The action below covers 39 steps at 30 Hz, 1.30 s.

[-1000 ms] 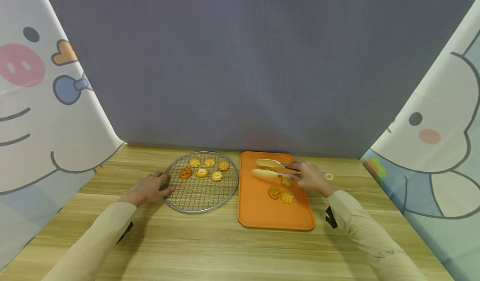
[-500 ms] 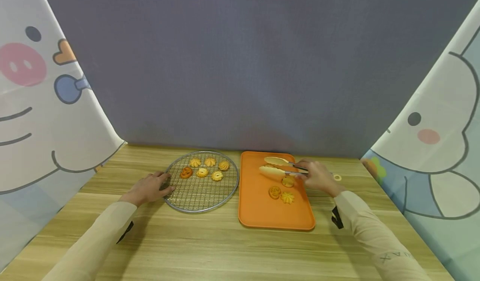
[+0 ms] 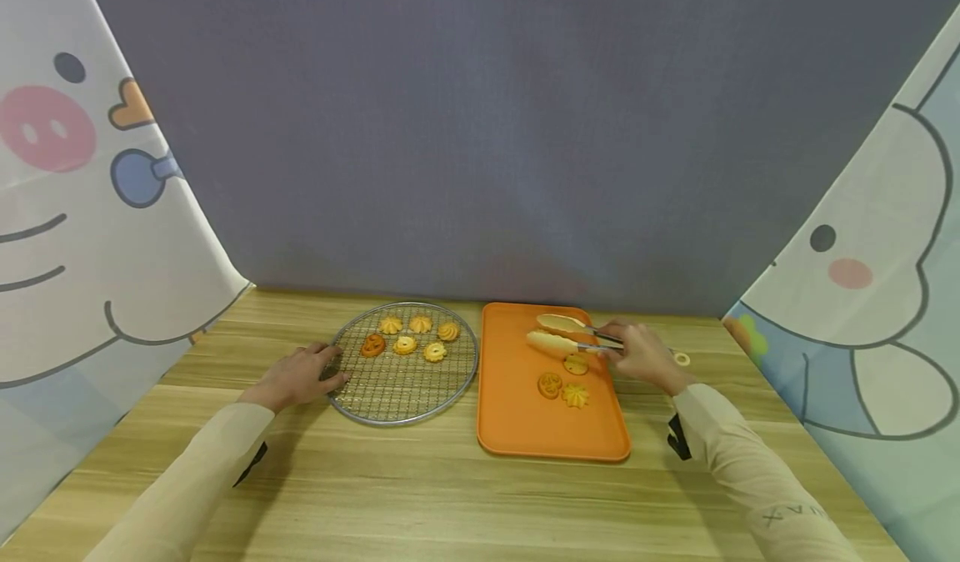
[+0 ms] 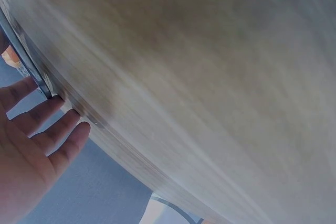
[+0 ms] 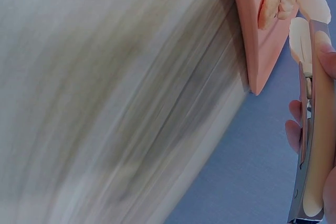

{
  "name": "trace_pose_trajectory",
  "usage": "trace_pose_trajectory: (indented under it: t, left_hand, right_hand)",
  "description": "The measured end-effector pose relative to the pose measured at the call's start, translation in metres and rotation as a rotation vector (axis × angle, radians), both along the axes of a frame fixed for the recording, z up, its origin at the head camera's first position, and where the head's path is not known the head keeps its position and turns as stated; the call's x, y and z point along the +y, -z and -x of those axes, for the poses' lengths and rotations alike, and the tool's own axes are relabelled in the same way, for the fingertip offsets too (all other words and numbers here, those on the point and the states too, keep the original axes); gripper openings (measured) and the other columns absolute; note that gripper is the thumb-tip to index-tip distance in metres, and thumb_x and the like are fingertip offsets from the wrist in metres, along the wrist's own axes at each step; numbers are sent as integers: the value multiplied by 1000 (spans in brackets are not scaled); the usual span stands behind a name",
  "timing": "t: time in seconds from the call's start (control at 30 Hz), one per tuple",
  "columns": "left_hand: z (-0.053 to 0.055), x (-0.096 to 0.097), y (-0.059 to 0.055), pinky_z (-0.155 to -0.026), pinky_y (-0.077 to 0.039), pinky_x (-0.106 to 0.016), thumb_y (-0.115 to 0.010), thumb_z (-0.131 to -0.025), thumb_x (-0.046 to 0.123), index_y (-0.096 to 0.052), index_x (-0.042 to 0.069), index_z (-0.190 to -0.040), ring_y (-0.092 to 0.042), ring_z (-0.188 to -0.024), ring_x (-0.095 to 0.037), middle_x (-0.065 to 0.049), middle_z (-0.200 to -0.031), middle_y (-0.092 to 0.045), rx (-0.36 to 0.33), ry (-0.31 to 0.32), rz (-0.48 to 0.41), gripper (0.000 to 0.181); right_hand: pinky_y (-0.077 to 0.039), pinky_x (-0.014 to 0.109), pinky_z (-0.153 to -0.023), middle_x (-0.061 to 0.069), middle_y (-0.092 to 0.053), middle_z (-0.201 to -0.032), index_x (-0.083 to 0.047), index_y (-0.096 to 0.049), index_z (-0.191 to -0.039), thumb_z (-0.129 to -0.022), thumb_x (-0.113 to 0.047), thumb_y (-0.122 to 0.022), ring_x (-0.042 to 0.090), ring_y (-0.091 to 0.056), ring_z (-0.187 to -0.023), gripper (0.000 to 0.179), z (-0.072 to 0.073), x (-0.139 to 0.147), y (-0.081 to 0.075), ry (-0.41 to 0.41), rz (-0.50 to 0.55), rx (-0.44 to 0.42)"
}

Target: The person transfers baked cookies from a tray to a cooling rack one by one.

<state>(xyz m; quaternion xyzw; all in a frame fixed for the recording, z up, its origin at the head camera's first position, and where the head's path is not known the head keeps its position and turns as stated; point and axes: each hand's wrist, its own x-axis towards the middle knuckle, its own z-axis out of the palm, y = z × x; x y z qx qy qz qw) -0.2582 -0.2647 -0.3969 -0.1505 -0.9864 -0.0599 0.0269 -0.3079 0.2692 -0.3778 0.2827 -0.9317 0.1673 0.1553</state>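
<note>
My left hand (image 3: 300, 376) rests at the left rim of a round wire cooling rack (image 3: 405, 391). Its fingers are fairly straight against the metal edge in the left wrist view. On the rack's far half lie several cookies (image 3: 404, 345). My right hand (image 3: 633, 352) holds a pair of tongs (image 3: 553, 343) with cream tips, parted above the far half of an orange tray (image 3: 525, 429). Near the tongs lies a round cookie (image 3: 576, 364); closer to me are a browner cookie (image 3: 550, 385) and a star-shaped cookie (image 3: 575, 395). Whether anything lies between the tong tips I cannot tell.
Rack and tray stand side by side on a wood-grain table (image 3: 405, 495), with a narrow gap between them. A grey-blue panel (image 3: 480, 145) rises behind the table's far edge. Cartoon-printed cloths hang at the left and right.
My right hand has moved to the right with the tongs, so the tips now lie farther right over the tray. My left hand, the rack and the tray keep their places.
</note>
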Motion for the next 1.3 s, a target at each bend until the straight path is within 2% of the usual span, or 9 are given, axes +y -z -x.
trace_pose_trajectory:
  t: [0.37,0.87,1.3]
  left_hand:
    - [0,1,0,-79,-45,-62,-56,-87,44,-51,1,-125,-50,-105,-52,-32,-123,-49,-12,3,8,58]
    - [0,1,0,-76,-46,-61,-56,-87,44,-52,1,-124,-51,-104,-51,-31,-122,-50,-2,3,10,56]
    - [-1,2,-1,-77,-46,-61,-57,-87,42,-51,1,-124,-51,-104,-51,-31,-122,-50,-9,5,16,56]
  right_hand:
    - [-52,39,-61,16,-66,-99,2,-67,-100,-76,-10,-73,27,-64,-76,28,1,4,5,5,-20,-5]
    - [-52,43,-66,17,-66,-98,2,-68,-100,-76,-10,-72,29,-63,-79,27,2,2,7,12,-20,-26]
    - [-51,38,-63,16,-66,-100,3,-67,-102,-78,-10,-71,25,-63,-76,28,3,3,6,28,-11,-83]
